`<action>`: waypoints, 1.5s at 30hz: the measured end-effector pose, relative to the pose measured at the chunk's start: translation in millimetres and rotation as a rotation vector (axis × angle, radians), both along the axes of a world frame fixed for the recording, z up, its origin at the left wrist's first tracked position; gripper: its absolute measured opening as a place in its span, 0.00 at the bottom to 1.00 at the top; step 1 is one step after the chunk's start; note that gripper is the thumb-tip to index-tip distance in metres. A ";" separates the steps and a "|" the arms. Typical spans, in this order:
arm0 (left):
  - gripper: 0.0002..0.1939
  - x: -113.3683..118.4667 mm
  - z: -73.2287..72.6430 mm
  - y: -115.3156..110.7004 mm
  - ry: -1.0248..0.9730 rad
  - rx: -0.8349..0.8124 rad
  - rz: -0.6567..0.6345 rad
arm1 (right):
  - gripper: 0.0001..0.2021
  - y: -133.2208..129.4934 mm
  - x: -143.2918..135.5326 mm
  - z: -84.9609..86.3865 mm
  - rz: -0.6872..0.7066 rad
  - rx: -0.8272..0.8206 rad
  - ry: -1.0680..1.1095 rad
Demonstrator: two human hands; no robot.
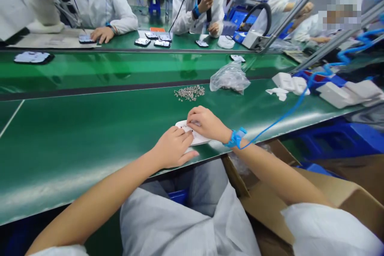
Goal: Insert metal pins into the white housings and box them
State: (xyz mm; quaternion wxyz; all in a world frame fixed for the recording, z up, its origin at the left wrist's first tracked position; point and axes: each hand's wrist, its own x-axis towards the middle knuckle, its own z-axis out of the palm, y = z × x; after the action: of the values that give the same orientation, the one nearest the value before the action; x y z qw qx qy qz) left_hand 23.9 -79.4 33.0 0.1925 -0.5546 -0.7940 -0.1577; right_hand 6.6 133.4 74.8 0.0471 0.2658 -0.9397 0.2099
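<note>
A white plastic cover (200,140) with small dark spots lies near the front edge of the green bench. My left hand (173,147) holds it from the left, fingers bent over its top and thumb stretched along the near side. Over the cover's far right part is my right hand (207,122), closed in a pinch; what sits between its fingertips is hidden. A blue wrist strap (236,137) with a coiled cord is on my right wrist. Just beyond the cover is a loose pile of small metal pieces (190,93).
A clear plastic bag (229,78) with small pieces lies behind the pile. White plastic housings (283,81) stand to the right, and the blue cord (280,120) crosses the bench edge. Cardboard boxes (324,196) are below. Co-workers sit across the conveyor belt (120,66), which carries a white-and-black unit (32,57).
</note>
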 end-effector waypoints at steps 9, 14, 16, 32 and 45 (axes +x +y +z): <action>0.27 0.1 -0.7 -1.5 -0.045 -0.005 0.013 | 0.07 -7.6 4.4 6.1 -0.056 0.188 -0.008; 0.25 1.4 -2.5 -1.4 -0.094 0.016 0.033 | 0.09 -11.3 7.1 16.0 -0.055 0.296 -0.035; 0.25 1.4 -3.2 -0.8 -0.104 0.018 0.035 | 0.09 -12.7 6.8 19.0 -0.043 0.333 -0.047; 0.32 6.9 -0.4 -0.4 -0.234 0.078 0.027 | 0.05 -9.1 5.7 12.0 -0.077 0.282 -0.038; 0.24 11.2 2.9 0.8 -0.080 0.034 0.036 | 0.09 12.0 39.9 -14.1 0.164 0.097 0.371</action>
State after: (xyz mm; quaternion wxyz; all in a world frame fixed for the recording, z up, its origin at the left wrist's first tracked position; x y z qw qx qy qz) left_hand 35.1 -78.6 35.8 0.1730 -0.5303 -0.8080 -0.1898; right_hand 46.5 145.4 60.7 0.1892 0.3773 -0.8992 0.1152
